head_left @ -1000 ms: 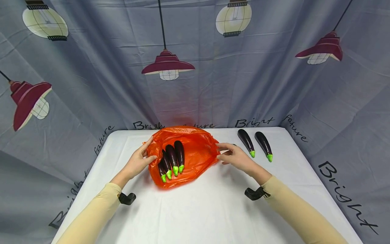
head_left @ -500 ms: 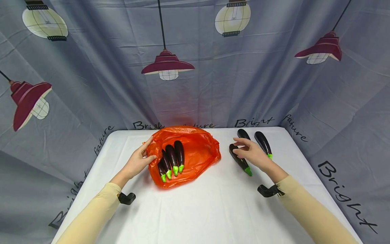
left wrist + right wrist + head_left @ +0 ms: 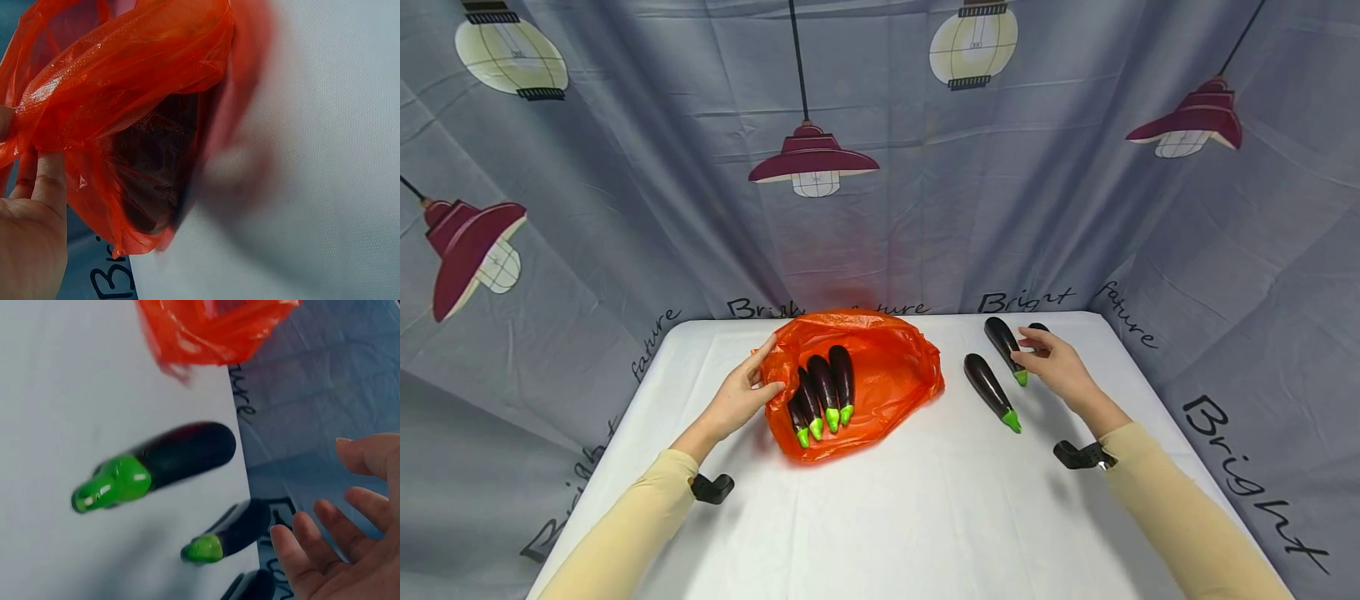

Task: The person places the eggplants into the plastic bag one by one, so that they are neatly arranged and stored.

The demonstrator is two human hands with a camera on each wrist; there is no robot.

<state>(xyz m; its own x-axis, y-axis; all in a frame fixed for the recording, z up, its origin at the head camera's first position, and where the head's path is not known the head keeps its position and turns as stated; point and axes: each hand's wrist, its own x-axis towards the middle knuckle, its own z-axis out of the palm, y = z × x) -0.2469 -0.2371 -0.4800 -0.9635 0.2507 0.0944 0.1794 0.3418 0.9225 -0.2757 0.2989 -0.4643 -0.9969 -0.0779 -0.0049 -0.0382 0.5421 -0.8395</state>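
Fingers [image 3: 51,178], left hand [image 3: 737,404], round bag rim [image 3: 787,360]

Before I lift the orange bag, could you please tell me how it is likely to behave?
The orange bag will probably fold and sag, since its plastic looks thin and wrinkled. It may hang lopsided, as the eggplants inside lie bunched toward the left hand. With its mouth gaping, it could spill them if tipped.
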